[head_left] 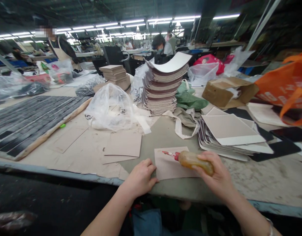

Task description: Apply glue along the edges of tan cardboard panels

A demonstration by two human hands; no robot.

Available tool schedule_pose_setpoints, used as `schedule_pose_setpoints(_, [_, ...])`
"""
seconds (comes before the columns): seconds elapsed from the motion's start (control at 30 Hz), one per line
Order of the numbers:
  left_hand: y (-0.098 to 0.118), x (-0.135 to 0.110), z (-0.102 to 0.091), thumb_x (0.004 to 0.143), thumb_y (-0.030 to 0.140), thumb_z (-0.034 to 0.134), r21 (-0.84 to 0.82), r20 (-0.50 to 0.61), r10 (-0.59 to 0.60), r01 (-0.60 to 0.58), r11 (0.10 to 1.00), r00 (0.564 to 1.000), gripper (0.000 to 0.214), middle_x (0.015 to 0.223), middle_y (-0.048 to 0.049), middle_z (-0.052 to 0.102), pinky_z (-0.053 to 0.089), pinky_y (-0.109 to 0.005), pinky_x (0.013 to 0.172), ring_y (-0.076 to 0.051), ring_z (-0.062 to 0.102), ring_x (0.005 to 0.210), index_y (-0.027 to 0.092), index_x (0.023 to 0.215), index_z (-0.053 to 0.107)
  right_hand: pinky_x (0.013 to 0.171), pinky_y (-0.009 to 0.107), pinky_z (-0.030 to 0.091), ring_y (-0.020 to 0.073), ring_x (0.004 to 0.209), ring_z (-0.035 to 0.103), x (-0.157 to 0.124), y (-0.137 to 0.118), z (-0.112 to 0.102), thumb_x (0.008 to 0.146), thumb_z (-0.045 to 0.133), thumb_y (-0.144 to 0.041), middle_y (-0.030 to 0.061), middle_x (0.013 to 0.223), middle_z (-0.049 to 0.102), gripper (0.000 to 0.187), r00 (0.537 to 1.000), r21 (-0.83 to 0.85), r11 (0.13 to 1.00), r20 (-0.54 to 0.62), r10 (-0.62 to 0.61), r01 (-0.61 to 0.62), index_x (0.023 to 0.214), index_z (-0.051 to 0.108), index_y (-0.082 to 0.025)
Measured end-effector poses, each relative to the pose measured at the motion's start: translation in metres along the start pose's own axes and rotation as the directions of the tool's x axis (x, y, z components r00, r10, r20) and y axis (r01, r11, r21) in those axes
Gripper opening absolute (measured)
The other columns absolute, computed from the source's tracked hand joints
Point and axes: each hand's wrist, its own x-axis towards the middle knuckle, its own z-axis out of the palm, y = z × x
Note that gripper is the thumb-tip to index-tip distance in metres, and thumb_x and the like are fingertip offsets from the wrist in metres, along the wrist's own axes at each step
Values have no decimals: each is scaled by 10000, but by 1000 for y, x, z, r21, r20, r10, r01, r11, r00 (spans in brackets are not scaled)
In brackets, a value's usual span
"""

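My right fingers (208,156) are wrapped around a squeeze bottle (195,161), thumb underneath and the rest over its rear end. The bottle lies almost level above the right part of a flat panel (167,168), its red, smeared nozzle (169,154) pointing left across it; whether the tip touches, I cannot tell.

The bottle is rounded, amber and cloudy. I judge it light and soft-walled, giving under a squeeze, perhaps tacky where residue clings. The rear half is the place to hold it, well clear of that messy tip.

The panel sits at the front of the bench (259,183), on a greenish sheet (163,131). It is thin, beige and matt, probably light and fairly stiff but easily creased at a corner, so the edges suit my grip best. My left fingers (148,164) are bent at its left edge, the thumb near the lower corner; I cannot tell whether they pinch it or simply steady it.

To the right, smooth pale panels (233,127) lie in a fanned, uneven pile. Beyond, curved boards (163,88) nest in a tall, bowed stack, and a crumpled, see-through plastic bag (108,108) slumps beside it.
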Motion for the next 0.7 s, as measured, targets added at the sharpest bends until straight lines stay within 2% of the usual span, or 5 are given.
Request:
schedule_pose_setpoints(0.2, [1, 0, -1, 806, 297, 635, -29, 6, 5, -5, 1000, 1000, 268, 977, -72, 582, 470, -304, 834, -210, 573, 922, 182, 1048, 655, 731, 332, 491, 204, 914, 556, -7, 4, -3, 852, 575, -158, 85, 1031, 515, 241, 970, 26, 993, 211, -117, 114, 1079, 533, -228])
schedule_pose_setpoints(0.33, [-2, 0, 1, 807, 299, 637, -53, -10, 5, -5, 999, 1000, 240, 974, -71, 580, 471, -286, 823, -196, 574, 896, 175, 1008, 675, 731, 329, 491, 202, 913, 546, -4, 1, 1, 853, 563, -146, 83, 1025, 510, 233, 958, 50, 991, 256, -130, 121, 1069, 533, -229])
schedule_pose_setpoints(0.5, [-3, 1, 2, 830, 319, 613, -30, -6, 38, -39, 999, 999, 161, 927, -57, 562, 465, -274, 796, -181, 568, 862, 178, 870, 679, 727, 286, 498, 186, 926, 551, -1, -7, -16, 865, 547, -148, 85, 1021, 503, 238, 903, 164, 981, 396, -165, 107, 1087, 519, -229])
schedule_pose_setpoints(0.6, [-2, 2, 0, 838, 321, 606, -24, 5, 50, -50, 998, 999, 164, 918, -57, 555, 461, -272, 795, -178, 566, 858, 175, 862, 676, 729, 285, 497, 184, 926, 557, -1, -8, -16, 872, 538, -153, 85, 1017, 514, 227, 904, 166, 982, 399, -155, 95, 1085, 527, -229])
schedule_pose_setpoints(0.7, [-1, 2, -2, 833, 306, 608, -23, 14, 45, -44, 999, 999, 148, 933, -60, 556, 459, -280, 806, -185, 566, 878, 186, 881, 679, 757, 323, 496, 205, 945, 555, 1, -1, -5, 862, 565, -176, 95, 1027, 525, 213, 947, 111, 991, 300, -111, 81, 1068, 539, -219])
